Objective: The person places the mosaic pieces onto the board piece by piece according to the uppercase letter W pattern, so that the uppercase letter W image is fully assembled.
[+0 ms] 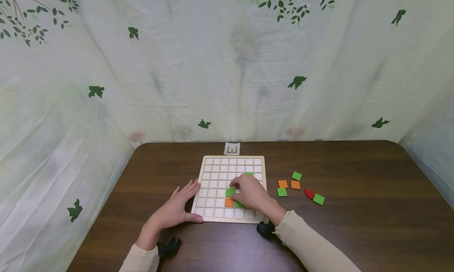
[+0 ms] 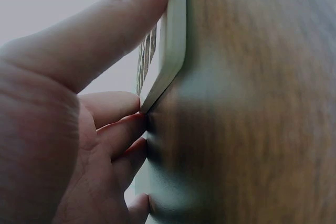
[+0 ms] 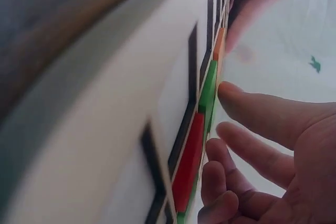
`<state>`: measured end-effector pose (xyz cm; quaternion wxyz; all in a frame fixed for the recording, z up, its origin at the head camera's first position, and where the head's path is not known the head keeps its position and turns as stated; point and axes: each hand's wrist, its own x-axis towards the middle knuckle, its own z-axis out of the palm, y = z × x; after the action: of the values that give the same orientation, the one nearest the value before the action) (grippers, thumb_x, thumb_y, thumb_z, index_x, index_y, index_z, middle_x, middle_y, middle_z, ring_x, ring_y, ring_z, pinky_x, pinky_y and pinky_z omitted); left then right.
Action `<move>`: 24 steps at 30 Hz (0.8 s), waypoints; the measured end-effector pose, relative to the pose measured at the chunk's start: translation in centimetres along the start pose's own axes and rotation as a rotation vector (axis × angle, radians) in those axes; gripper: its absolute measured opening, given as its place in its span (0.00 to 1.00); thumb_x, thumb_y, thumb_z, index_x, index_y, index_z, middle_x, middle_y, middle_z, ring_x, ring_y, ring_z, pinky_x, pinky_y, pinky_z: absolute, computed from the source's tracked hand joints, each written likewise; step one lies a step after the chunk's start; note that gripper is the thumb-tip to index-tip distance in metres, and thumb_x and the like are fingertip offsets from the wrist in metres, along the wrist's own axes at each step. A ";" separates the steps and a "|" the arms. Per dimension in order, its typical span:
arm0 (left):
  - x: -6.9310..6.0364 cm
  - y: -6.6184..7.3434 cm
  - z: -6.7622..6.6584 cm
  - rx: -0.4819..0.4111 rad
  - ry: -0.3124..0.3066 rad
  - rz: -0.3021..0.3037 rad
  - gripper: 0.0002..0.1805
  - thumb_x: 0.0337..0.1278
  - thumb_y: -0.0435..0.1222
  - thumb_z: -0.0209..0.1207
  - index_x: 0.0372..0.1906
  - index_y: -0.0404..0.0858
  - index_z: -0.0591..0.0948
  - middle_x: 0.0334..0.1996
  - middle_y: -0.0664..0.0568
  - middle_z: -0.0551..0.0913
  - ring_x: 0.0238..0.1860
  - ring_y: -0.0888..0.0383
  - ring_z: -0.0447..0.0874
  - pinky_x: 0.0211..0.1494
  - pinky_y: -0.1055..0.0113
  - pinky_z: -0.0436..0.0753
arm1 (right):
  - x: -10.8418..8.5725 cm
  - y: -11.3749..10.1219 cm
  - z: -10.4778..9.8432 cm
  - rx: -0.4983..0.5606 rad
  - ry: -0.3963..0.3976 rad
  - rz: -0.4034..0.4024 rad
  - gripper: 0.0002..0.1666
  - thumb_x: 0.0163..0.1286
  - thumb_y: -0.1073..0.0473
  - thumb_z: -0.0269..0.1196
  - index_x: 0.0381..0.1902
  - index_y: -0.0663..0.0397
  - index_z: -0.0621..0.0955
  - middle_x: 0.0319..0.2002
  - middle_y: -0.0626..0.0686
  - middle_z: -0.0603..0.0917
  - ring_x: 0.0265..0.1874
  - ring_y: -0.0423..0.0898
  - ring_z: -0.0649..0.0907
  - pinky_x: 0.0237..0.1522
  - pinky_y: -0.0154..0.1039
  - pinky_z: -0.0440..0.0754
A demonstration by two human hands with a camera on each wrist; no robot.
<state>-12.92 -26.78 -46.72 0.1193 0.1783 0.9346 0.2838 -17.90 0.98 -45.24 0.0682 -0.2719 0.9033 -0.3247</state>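
A square board (image 1: pixel 210 193) with a grid of white cells lies on the table. My left hand (image 1: pixel 177 207) rests against its left side, fingers extended, thumb at the near left corner. Over the board's right half is my right hand (image 1: pixel 252 192), thumb and index finger apart, with no tile seen between them. Around its fingertips sit a green tile (image 1: pixel 230 192), an orange tile (image 1: pixel 229 202) and another green tile (image 1: pixel 239 204). Farther back a green tile (image 1: pixel 249 173) shows partly. The right wrist view reveals a red tile (image 3: pixel 189 163) in the board, hidden by the hand from above.
Loose tiles lie right of the board: several green ones (image 1: pixel 296 176), two orange ones (image 1: pixel 295 185) and a red rounded piece (image 1: pixel 309 193). A small patterned card (image 1: pixel 232 149) lies behind the board. A leaf-printed curtain (image 1: pixel 191 75) hangs behind the brown table (image 1: pixel 354 209).
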 end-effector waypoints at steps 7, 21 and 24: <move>0.2 -0.2 0.1 0.012 0.003 0.011 0.61 0.45 0.57 0.74 0.78 0.31 0.57 0.79 0.41 0.53 0.79 0.41 0.44 0.76 0.37 0.40 | -1.4 1.0 -1.8 0.110 0.069 0.012 0.15 0.61 0.61 0.73 0.47 0.57 0.87 0.41 0.52 0.85 0.39 0.49 0.82 0.41 0.44 0.81; 0.2 -0.1 0.0 0.011 -0.004 0.009 0.62 0.45 0.57 0.74 0.78 0.31 0.57 0.79 0.41 0.52 0.79 0.41 0.44 0.76 0.36 0.40 | -5.2 5.1 -5.9 0.092 0.205 0.151 0.19 0.61 0.60 0.74 0.50 0.57 0.86 0.45 0.53 0.84 0.43 0.51 0.82 0.44 0.46 0.82; 0.2 -0.1 0.0 0.012 -0.005 0.005 0.62 0.45 0.57 0.74 0.78 0.31 0.57 0.79 0.41 0.52 0.79 0.41 0.44 0.76 0.36 0.40 | -5.9 6.2 -6.6 0.087 0.216 0.149 0.18 0.61 0.61 0.74 0.50 0.58 0.86 0.46 0.54 0.84 0.44 0.52 0.83 0.46 0.49 0.82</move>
<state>-13.13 -26.83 -46.79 0.1199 0.1821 0.9355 0.2782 -17.66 11.75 -44.26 0.0063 -0.1641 0.9081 -0.3852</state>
